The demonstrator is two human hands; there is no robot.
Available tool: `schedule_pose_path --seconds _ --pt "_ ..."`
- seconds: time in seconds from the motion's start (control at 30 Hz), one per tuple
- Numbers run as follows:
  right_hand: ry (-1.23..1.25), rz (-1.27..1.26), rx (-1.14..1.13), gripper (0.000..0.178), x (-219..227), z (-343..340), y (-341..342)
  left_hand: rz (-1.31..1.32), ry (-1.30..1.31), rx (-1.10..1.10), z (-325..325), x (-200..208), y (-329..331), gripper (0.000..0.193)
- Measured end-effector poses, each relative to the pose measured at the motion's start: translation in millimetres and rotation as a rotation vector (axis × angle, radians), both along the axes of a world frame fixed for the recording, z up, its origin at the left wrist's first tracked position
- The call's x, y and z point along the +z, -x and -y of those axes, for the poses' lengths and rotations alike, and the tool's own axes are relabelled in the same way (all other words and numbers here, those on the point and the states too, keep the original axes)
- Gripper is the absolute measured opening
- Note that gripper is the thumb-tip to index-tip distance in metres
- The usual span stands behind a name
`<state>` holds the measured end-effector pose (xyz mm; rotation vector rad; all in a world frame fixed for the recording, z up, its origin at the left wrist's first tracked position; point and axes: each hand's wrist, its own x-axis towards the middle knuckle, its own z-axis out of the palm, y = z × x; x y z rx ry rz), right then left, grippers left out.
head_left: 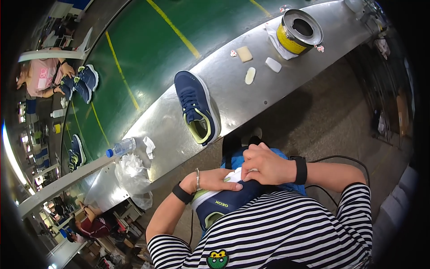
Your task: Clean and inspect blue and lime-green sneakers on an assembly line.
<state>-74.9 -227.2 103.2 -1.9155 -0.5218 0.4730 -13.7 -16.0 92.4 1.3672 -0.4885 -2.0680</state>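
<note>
A navy sneaker (237, 198) with a white sole and lime lining lies on its side against my striped shirt, over my lap. My left hand (212, 180) is closed round its sole edge, thumb pressed on the navy upper. Right beside it, my right hand (265, 166) is bent into a pinch at the sole edge. Its fingertips hide what they hold, if anything. A white patch shows between the hands; whether it is sole or cloth I cannot tell. Another navy sneaker (195, 107) stands upright on the metal bench edge in front of me.
On the metal bench (244, 105) stand a yellow-labelled tin (291, 42) on white paper, several small pads (245, 54), a water bottle (122, 147) and a crumpled plastic bag (133, 172). Beyond runs a green belt (148, 49). At the far left, a person in pink (44, 76) handles navy sneakers.
</note>
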Motion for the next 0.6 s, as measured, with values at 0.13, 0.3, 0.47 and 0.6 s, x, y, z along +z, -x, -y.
schedule_pose_path --seconds 0.13,0.3,0.47,0.6 --pt "0.020 -0.144 -0.038 0.004 -2.4 21.0 9.9 0.066 0.031 0.091 -6.6 8.2 6.4 0.057" --pt "-0.018 -0.037 0.026 0.004 -1.7 -5.5 0.2 0.019 -0.017 0.075 -4.7 8.4 6.7 0.058" --pt "0.032 -0.063 -0.024 0.004 -8.2 12.5 4.6 0.131 0.075 0.114 -18.5 7.2 18.9 0.064" --pt "0.019 -0.115 -0.129 0.003 -9.6 22.6 12.7 0.116 0.063 0.140 -19.0 12.3 20.1 0.064"
